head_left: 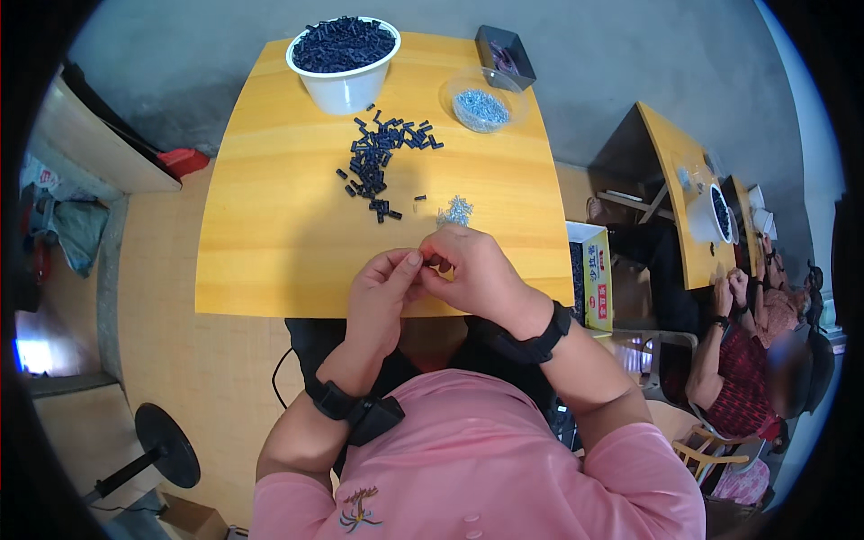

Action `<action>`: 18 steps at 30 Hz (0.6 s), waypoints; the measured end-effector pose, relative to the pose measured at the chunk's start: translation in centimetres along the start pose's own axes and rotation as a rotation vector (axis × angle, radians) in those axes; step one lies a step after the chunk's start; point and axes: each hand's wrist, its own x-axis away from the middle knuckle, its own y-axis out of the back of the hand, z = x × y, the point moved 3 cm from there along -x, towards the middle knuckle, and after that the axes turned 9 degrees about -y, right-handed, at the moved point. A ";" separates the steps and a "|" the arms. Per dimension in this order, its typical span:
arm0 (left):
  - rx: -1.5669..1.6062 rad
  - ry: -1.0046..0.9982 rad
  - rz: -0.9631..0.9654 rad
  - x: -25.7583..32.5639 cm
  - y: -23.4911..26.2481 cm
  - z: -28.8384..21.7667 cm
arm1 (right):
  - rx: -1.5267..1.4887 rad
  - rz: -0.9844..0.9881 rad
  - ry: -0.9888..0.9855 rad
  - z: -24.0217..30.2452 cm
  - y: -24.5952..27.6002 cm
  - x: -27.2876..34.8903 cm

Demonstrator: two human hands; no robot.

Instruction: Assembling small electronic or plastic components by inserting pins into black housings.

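My left hand [393, 281] and my right hand [470, 267] meet above the near edge of the wooden table, fingertips pinched together. Whatever they hold is mostly hidden by the fingers; only a dark spot shows between them. Just beyond my right hand lies a small pile of shiny silver metal pieces [457, 212]. A single black plastic part [420, 198] rests to the left of that pile. Farther off, a loose heap of short black plastic parts [371, 157] spreads over the tabletop.
A white bucket [344, 90] full of black parts stands at the table's far left. At the far right are a clear tub [484, 112] of silver pieces and a dark box [506, 58]. Right of the table sits a yellow carton [597, 279]; other people work at tables beyond.
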 end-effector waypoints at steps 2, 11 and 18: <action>0.035 0.041 0.060 0.4 0.1 0.2 | -0.067 -0.037 -0.017 0.1 0.1 1.1; -0.004 -0.008 0.108 1.8 -0.2 -0.7 | -0.204 -0.102 -0.060 -0.6 0.9 3.4; -0.104 -0.118 0.192 2.5 -0.9 -1.2 | -0.274 -0.100 -0.038 -0.8 1.1 4.2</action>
